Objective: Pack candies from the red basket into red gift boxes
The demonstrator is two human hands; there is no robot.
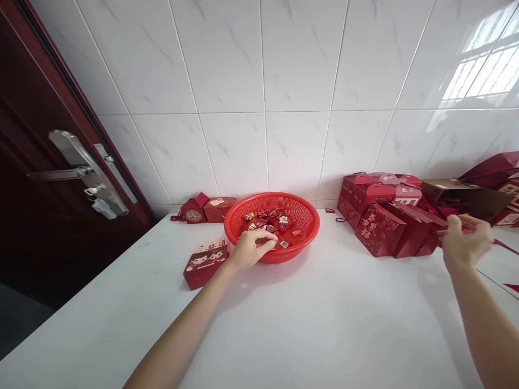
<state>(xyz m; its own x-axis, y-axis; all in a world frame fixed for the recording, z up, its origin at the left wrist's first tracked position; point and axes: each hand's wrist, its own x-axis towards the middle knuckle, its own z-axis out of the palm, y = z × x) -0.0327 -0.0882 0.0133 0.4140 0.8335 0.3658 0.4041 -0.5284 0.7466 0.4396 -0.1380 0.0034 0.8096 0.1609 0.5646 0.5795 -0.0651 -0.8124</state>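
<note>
My left hand [250,249] is over the near side of a red perforated plastic basket [312,229]. Its thumb and fingertips come together in a pinch, and what they hold, if anything, is hidden. Inside the basket lie several red-wrapped candies [283,221] and small red packets. On the right, my right hand [466,240] has bent fingers, slightly blurred, beside a row of red gift boxes [381,229] with gold lettering. Red ribbon [505,247] runs behind that hand; whether the fingers grip it or a box is unclear.
A red box with cartoon figures [205,265] lies left of the basket. Two small red boxes [219,209] stand by the tiled wall. More red boxes are stacked [367,189] at right, near an open cardboard box [458,189]. A door with keys [101,202] borders the white table.
</note>
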